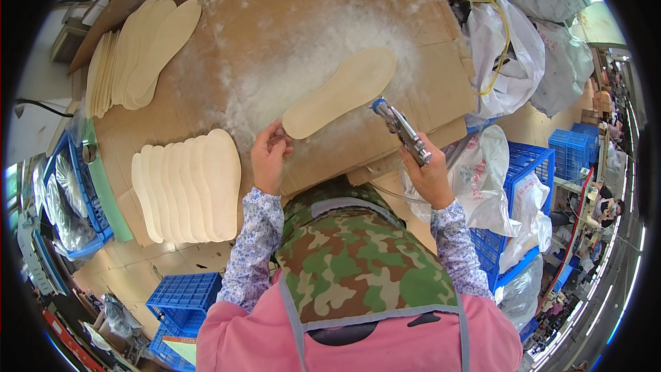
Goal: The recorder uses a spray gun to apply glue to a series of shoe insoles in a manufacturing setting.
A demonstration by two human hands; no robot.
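Observation:
A cream shoe insole (341, 93) lies slantwise over the cardboard, within a patch of white residue. At its near left end is my left hand (268, 160), fingers drawn together by the edge. Something small and greyish shows between them, too small to name. My right hand (430, 176) grips a silver spray gun (406, 131), its blue-ringed nozzle close to the insole's right edge. Several more insoles (189, 189) are fanned in an overlapping row on the left, with another stack of insoles (148, 48) at the far left.
The cardboard (289, 0) covers the worktop. Blue crates (527, 165) with white plastic bags (475, 179) stand to the right; another blue crate (182, 296) is at the lower left. A yellow hose (506, 41) hangs beside a bag at the far right.

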